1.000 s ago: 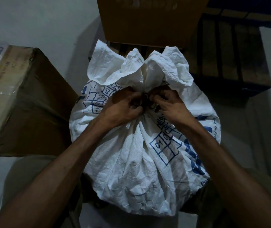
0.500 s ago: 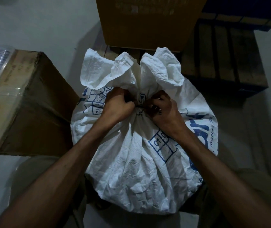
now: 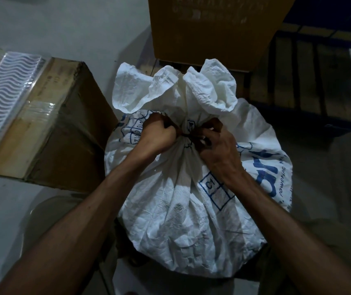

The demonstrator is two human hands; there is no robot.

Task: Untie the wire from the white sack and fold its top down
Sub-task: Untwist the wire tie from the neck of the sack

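A full white sack [image 3: 183,220] with blue print stands in front of me, its top gathered into a neck with the loose fabric flaring above. A dark wire [image 3: 188,136] circles the neck. My left hand [image 3: 157,135] is closed on the left side of the neck, pinching the wire there. My right hand [image 3: 215,145] grips the right side of the neck, its fingers curled onto the wire. Most of the wire is hidden under my fingers.
A taped cardboard box [image 3: 59,133] stands to the left with a clear ridged plastic tray [image 3: 4,103] on top. Another cardboard box [image 3: 212,28] sits behind the sack on a wooden pallet [image 3: 310,81]. Grey floor [image 3: 6,209] lies around.
Both hands have spread slightly apart along the neck and shifted their hold on the wire. The sack's flared top has leaned a little away from me.
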